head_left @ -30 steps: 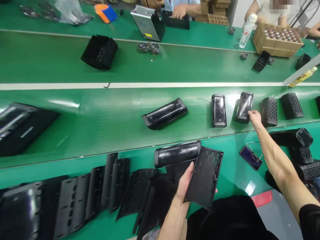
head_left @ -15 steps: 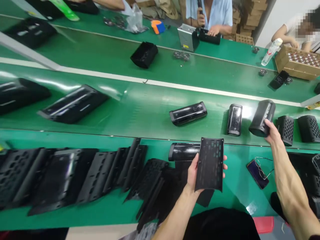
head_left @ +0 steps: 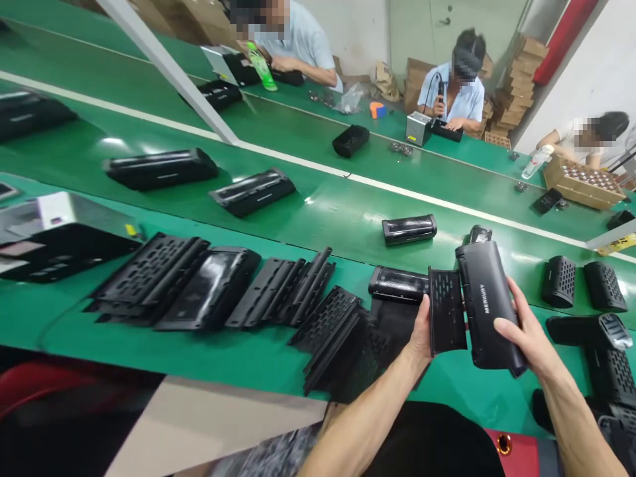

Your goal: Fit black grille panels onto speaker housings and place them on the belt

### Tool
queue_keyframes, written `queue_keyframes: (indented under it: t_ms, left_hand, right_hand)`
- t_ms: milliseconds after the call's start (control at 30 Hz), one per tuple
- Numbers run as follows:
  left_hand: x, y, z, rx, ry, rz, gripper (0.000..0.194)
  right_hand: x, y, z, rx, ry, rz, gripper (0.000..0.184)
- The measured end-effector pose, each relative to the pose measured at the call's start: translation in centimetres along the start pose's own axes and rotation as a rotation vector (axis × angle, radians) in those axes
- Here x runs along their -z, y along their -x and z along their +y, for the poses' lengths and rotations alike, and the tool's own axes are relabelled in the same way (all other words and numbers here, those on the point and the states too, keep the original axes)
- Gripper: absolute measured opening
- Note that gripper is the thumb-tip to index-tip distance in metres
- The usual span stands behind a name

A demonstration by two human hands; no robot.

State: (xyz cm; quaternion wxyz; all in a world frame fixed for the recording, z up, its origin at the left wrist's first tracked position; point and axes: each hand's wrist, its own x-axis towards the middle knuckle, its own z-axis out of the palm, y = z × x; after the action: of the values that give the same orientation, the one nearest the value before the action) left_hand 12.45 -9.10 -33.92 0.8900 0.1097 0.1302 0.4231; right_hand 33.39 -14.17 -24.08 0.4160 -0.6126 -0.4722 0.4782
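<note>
While the left hand (head_left: 421, 334) grips the thin black perforated plastic panel (head_left: 448, 311) by its left edge, the right hand (head_left: 529, 331) is closed round the right side of the long matte-black plastic housing (head_left: 491, 305), thumb on the lettered face; fingers behind the panel are hidden. Housing lies directly right of the panel, long edges side by side; can't tell if they touch. Housing's long axis runs near to far, far end leaning left; panel's runs nearly the same way; right hand is nearer the housing, left hand nearer the panel. Glossy black mesh-fronted unit (head_left: 397, 283) lies on the green tabletop (head_left: 218, 358), just left of the panel and roughly crosswise to it. White lettering on housing reads "MERKURY", set along the long axis; yellow label on the silver metal box (head_left: 417, 126), far side, too small to read; pale markings on belt units (head_left: 161, 169) also unreadable.
</note>
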Motion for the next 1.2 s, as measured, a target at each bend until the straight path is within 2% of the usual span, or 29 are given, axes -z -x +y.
queue_keyframes:
  t_ms: [100, 200, 333, 433, 567, 667, 733, 833, 933, 1033, 1100, 1200]
  left_hand:
    - [0.1, 0.3, -1.0, -0.003, 0.002, -0.072, 0.082]
    - [0.2, 0.4, -1.7, -0.031, -0.007, -0.124, 0.084]
    - [0.3, 0.3, -2.1, -0.139, -0.015, -0.089, 0.075]
    - [0.4, 0.3, -2.2, -0.167, 0.013, -0.075, 0.073]
    - [0.4, 0.5, -2.6, -0.135, 0.033, -0.094, 0.074]
    - [0.4, 0.5, -2.9, -0.11, 0.045, -0.051, 0.074]
    - [0.1, 0.5, -2.8, -0.142, 0.048, -0.025, 0.071]
    - [-0.7, 0.5, -2.4, -0.259, 0.041, 0.046, 0.065]
    - [-2.0, 0.3, -2.5, -0.343, 0.033, 0.13, 0.068]
    - [-3.0, -0.1, -2.4, -0.361, -0.028, 0.147, 0.078]
    - [-3.3, -0.2, -1.0, -0.336, -0.121, 0.122, 0.085]
    - [-3.4, 0.1, 3.7, -0.356, -0.38, 0.031, 0.098]
  right_hand:
    - [-1.8, 0.6, -1.4, 0.044, 0.199, -0.026, 0.117]
    - [-3.0, 0.7, -1.8, 0.071, 0.343, -0.033, 0.118]
    - [-3.8, 1.0, -1.7, 0.118, 0.49, -0.019, 0.111]
    - [-4.3, 1.4, -1.5, 0.109, 0.551, -0.051, 0.11]
    - [-4.4, 1.4, -1.8, 0.067, 0.546, -0.096, 0.111]
    - [-3.7, 1.0, -2.2, 0.021, 0.539, -0.124, 0.111]
    - [-2.9, 1.3, -1.8, 0.032, 0.523, -0.126, 0.107]
    - [-2.8, 3.0, 0.9, 0.165, 0.444, 0.009, 0.111]
    - [-4.6, 4.9, 4.2, 0.274, 0.366, 0.229, 0.124]
    - [-6.1, 5.4, 5.5, 0.306, 0.336, 0.436, 0.11]
    - [-5.7, 5.3, 5.0, 0.28, 0.286, 0.46, 0.1]
    - [-3.1, 5.7, 3.8, 0.242, 0.165, 0.387, 0.097]
